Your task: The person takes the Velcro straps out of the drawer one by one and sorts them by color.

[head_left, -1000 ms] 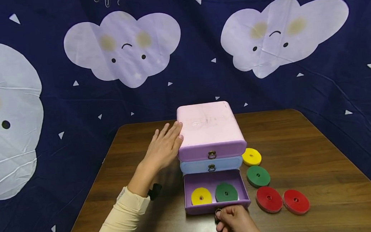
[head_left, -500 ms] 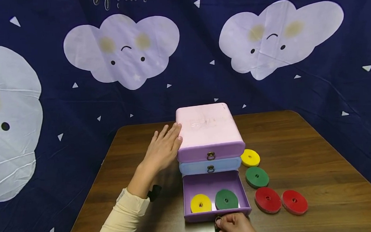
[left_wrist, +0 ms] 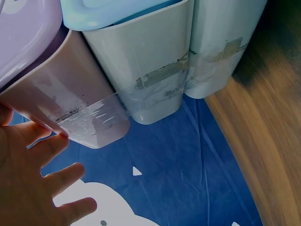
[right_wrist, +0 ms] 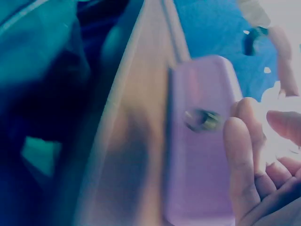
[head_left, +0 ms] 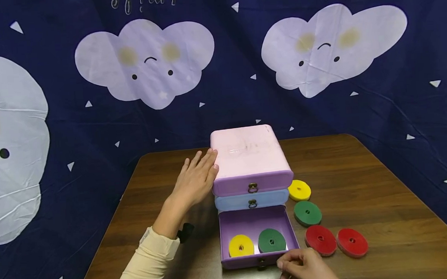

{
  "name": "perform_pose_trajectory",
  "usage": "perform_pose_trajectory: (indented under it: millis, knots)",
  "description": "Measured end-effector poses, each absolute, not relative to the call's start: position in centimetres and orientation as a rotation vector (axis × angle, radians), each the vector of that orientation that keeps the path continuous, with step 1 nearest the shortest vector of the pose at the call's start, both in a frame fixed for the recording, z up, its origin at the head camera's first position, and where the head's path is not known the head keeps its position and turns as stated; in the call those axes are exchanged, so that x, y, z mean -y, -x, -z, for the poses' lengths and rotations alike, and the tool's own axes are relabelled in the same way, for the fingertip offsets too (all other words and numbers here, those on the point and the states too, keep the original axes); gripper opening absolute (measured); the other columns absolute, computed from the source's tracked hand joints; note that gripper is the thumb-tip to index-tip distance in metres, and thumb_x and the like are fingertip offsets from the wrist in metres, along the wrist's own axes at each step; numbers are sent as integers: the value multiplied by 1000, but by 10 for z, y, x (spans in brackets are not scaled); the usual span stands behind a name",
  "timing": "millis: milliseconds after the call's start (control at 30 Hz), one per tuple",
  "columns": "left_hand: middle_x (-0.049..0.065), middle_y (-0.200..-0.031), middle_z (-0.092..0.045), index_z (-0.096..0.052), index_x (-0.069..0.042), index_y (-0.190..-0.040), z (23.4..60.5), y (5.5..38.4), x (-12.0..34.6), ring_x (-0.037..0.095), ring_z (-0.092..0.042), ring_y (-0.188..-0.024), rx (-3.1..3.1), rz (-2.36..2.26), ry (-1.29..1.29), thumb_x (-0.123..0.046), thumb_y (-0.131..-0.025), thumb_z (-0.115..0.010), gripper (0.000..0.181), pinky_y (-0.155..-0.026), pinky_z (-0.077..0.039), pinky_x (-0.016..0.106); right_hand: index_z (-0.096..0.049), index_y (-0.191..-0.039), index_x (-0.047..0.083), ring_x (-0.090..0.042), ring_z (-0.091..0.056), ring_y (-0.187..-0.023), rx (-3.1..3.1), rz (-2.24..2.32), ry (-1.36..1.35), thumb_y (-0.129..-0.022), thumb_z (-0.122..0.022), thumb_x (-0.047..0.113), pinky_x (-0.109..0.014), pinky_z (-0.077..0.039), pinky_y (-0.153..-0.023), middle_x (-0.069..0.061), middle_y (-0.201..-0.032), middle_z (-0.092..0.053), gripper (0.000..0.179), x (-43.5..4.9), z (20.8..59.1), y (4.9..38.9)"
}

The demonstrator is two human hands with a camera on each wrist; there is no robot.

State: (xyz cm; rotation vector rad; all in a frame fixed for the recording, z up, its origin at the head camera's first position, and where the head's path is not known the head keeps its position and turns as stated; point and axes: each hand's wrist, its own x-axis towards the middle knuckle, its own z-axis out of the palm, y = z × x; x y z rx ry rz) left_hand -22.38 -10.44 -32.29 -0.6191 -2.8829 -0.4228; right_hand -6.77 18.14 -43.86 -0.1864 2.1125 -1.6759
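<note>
My left hand [head_left: 193, 182] rests with straight fingers against the left side of a stacked drawer unit [head_left: 247, 150] with a pink top. The left wrist view shows the fingers touching its pink casing [left_wrist: 77, 94]. The bottom purple drawer [head_left: 240, 263] is pulled out. Inside lie a flat yellow roll of tape [head_left: 234, 243] and a green roll [head_left: 265, 239]. My right hand [head_left: 310, 269] is by the drawer's front right corner, fingers loosely bent, holding nothing. The ring pull [right_wrist: 209, 120] on the drawer front is free of it.
The purple top drawer [head_left: 230, 185] and blue middle drawer [head_left: 231, 202] are closed. Right of the unit, on the wooden table [head_left: 384, 206], lie a yellow roll [head_left: 304, 189], a green roll [head_left: 314, 214] and two red rolls [head_left: 328, 240]. A patterned blue cloth [head_left: 240, 99] hangs behind.
The bottom drawer has come further out toward me. My right hand has let go of its ring pull and moved to the right. My left hand stays on the unit's side.
</note>
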Motion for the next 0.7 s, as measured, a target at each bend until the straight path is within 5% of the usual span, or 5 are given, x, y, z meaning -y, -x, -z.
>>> perform_pose_trajectory:
  millis: [167,400,700]
  knots:
    - [-4,-158,-19,-19,-26,-151,324,224,105,26,-14,-148,2881,424,622,-45,-102,-17,53,-119,-9,54,-68,-101,1,-5,-64,-62,-2440,1516,382,-89,-64,30,-27,-55,-55,-5,-80,-71,32,-203,408,75]
    - [-4,-158,-20,-19,-27,-151,322,224,105,26,-15,-148,2887,409,615,-45,-102,-17,53,-119,-10,54,-69,-100,22,8,-56,-73,-2861,1215,641,-85,-68,34,-19,-49,-60,8,-91,-72,19,-217,389,96]
    - [-6,-159,-17,-17,-28,-152,322,223,102,24,-13,-148,2906,414,607,-46,-102,-17,53,-119,-9,53,-67,-108,16,-1,-62,-85,-2961,1056,974,-82,-73,29,-25,-54,-71,5,-98,-71,30,-222,397,127]
